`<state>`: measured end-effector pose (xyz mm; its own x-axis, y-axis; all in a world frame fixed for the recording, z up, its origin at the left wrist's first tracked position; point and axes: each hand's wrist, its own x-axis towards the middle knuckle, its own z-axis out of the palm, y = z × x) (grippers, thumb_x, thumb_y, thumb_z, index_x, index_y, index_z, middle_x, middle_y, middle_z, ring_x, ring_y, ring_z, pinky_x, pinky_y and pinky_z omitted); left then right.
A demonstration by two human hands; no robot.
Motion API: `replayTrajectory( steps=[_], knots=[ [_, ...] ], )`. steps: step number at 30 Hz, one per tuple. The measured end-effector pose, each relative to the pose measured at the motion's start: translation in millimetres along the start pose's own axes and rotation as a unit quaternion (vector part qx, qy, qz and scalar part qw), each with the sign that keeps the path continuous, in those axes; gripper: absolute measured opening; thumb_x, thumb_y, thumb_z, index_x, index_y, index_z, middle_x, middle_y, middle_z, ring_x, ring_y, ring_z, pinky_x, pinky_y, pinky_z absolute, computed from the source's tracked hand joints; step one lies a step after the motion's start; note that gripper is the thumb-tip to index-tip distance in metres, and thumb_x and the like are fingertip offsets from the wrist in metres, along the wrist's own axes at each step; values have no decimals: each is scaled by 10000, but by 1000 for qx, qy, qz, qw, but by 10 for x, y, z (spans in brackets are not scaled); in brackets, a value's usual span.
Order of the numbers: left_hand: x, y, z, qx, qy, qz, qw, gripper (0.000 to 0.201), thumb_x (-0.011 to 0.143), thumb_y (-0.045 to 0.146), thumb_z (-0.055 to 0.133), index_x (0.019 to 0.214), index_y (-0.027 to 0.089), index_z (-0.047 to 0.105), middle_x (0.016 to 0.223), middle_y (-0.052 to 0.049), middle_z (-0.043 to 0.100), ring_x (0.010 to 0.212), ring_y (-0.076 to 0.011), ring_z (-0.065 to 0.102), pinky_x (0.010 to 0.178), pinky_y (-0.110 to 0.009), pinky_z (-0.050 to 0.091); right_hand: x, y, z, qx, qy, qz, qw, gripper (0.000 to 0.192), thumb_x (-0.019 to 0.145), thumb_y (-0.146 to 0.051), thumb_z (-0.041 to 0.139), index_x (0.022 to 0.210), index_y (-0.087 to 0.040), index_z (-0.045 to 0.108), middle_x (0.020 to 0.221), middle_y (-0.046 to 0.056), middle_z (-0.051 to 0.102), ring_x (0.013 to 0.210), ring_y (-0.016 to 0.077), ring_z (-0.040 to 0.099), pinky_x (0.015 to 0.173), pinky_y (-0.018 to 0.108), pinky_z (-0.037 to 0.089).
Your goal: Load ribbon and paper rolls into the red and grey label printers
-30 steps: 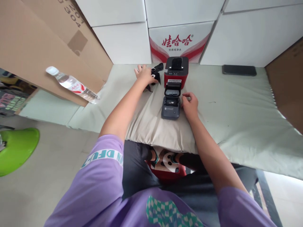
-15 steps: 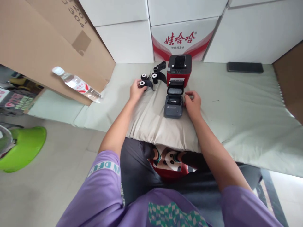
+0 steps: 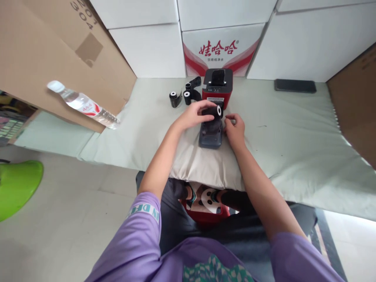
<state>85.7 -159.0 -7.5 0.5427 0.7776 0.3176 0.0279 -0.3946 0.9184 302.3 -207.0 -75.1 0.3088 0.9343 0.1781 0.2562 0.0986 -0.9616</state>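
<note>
Near the mat's (image 3: pixel 293 129) back edge, left hand (image 3: pixel 195 114) fingers (image 3: pixel 205 105) close around a black roll (image 3: pixel 213 111) above the grey printer (image 3: pixel 210 135); right hand (image 3: pixel 235 129), loosely curled and empty, touches the printer's side.

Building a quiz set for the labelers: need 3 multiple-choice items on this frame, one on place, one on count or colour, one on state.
1. Where is the dark phone?
A. far right of the mat, by the white boxes
B. on the floor
C. atop the red printer

2. How many black rolls lie left of the red printer?
A. one
B. three
C. six

3. What does the left hand hold?
A. nothing
B. the water bottle
C. a black roll, over the grey printer

Key: 1 A, the phone lies flat at the mat's far right edge. 2 B, three rolls lie there. 3 C, its grip is shut on the black roll above the grey printer; the right hand rests beside it.
</note>
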Motion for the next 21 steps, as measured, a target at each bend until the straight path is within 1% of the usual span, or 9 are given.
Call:
replayTrajectory(
  steps=[1, 2, 5, 7, 11, 15, 18, 21],
  knots=[
    [-22, -26, 54, 28, -18, 7, 999, 468, 820, 384, 933, 1213, 202, 757, 1270, -96, 762, 1271, -302, 718, 1158, -492, 531, 4, 7, -1, -1, 1, -5, 1000, 206, 818, -386, 614, 970, -250, 649, 968, 31, 734, 715, 174, 643, 677, 349, 578],
    [-51, -53, 105, 55, -18, 10, 998, 453, 844, 353, 897, 1250, 210, 756, 1293, -97, 761, 1270, -295, 716, 1150, -482, 533, 8, 15, -2, -4, 4, -11, 1000, 204, 829, -394, 619, 970, -250, 648, 984, 40, 737, 781, 191, 669, 722, 362, 600],
    [-142, -109, 219, 142, 9, -4, 990, 496, 852, 260, 839, 1332, 227, 718, 1256, -89, 777, 1224, -283, 721, 1149, -479, 516, 15, 39, 1, -15, 8, -26, 1000, 201, 867, -421, 625, 971, -250, 647, 1027, 65, 742, 958, 230, 710, 859, 404, 637],
    [-180, -99, 259, 207, 14, -25, 978, 475, 844, 254, 843, 1300, 232, 712, 1213, -89, 785, 1203, -302, 714, 1167, -508, 485, 17, 56, 3, -17, 4, -29, 999, 207, 886, -432, 623, 985, -253, 652, 1044, 76, 741, 1000, 243, 716, 901, 425, 642],
    [-206, 10, 286, 309, 13, -51, 950, 310, 873, 285, 822, 1167, 239, 738, 1210, -104, 777, 1245, -368, 661, 1174, -568, 417, 21, 77, 2, -23, 1, -31, 999, 219, 904, -444, 621, 1008, -256, 666, 1062, 88, 736, 1019, 256, 721, 925, 446, 650],
    [-218, 91, 289, 342, 0, -54, 938, 293, 889, 268, 793, 1179, 248, 759, 1243, -98, 791, 1262, -382, 633, 1159, -575, 379, 30, 81, 0, -40, 1, -41, 998, 240, 934, -465, 598, 1027, -256, 671, 1041, 85, 721, 1017, 252, 721, 924, 440, 651],
    [-213, 90, 291, 348, -10, -66, 935, 312, 905, 304, 788, 1213, 249, 789, 1295, -98, 794, 1283, -378, 615, 1146, -570, 372, 33, 73, 4, -41, 6, -48, 998, 252, 944, -475, 592, 1031, -256, 678, 1018, 80, 719, 990, 250, 723, 914, 442, 650],
    [-196, 60, 301, 363, -6, -68, 929, 314, 906, 336, 791, 1211, 269, 826, 1327, -93, 776, 1308, -375, 593, 1138, -565, 376, 28, 56, 9, -35, 8, -41, 999, 240, 933, -471, 599, 1005, -254, 673, 1021, 80, 729, 1004, 251, 722, 918, 440, 649]
  ],
)
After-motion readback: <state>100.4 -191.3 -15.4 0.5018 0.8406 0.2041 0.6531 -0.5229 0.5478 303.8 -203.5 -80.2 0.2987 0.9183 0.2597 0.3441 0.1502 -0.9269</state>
